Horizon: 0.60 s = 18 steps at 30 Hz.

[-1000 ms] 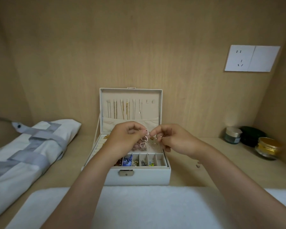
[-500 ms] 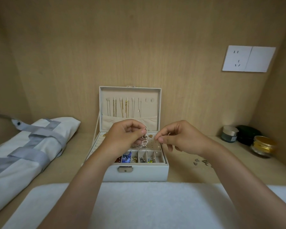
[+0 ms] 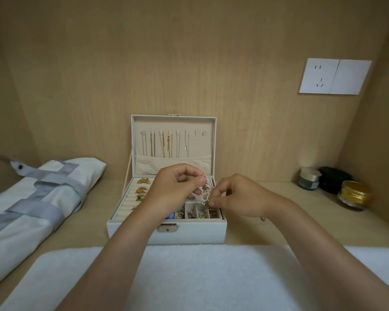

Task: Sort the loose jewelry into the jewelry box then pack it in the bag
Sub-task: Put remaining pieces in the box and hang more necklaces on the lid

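We pinch a chain [image 3: 206, 191] between left grip [image 3: 177, 187] and right grip [image 3: 240, 196] over the part-filled jewelry box [image 3: 189, 234]; the bag [image 3: 43, 194] lies unpacked

Two bare hands are shown, the left hand [image 3: 175, 190] and the right hand [image 3: 241, 196], each with short, rounded nails, one of them plainly seen on the left thumb [image 3: 201, 179]. Behind the fingers, the left forearm [image 3: 121, 254] and the right forearm [image 3: 312, 248] are seen bare from the wrist as far as the lower edge of the view
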Each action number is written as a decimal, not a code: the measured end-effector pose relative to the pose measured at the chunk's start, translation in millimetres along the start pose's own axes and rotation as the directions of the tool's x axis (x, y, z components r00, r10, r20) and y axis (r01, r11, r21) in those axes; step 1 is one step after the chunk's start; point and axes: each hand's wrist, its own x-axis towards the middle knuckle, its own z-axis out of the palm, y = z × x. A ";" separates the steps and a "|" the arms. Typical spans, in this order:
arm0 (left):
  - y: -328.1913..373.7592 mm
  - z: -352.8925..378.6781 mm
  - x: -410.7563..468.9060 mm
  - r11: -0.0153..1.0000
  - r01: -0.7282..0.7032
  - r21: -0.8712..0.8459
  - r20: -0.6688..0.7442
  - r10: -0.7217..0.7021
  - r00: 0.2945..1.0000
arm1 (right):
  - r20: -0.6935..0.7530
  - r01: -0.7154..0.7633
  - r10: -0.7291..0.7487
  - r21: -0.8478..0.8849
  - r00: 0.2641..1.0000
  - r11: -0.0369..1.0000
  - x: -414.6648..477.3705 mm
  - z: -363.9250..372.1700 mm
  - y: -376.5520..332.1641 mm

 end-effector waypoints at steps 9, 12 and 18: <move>1.4 9.9 -3.1 0.998 -0.063 -0.022 0.005 0.063 0.998 | -0.069 -0.013 0.039 0.348 0.997 0.938 -4.8 -6.7 -5.8; -3.7 8.8 0.0 0.991 -0.106 0.080 0.002 0.106 0.994 | -0.091 -0.009 0.042 0.339 0.995 0.941 -5.1 -9.6 -3.4; -16.9 -1.3 2.9 0.909 -0.171 0.379 0.090 0.147 0.985 | -0.047 -0.077 0.094 0.279 0.994 0.957 -7.6 -11.9 -1.6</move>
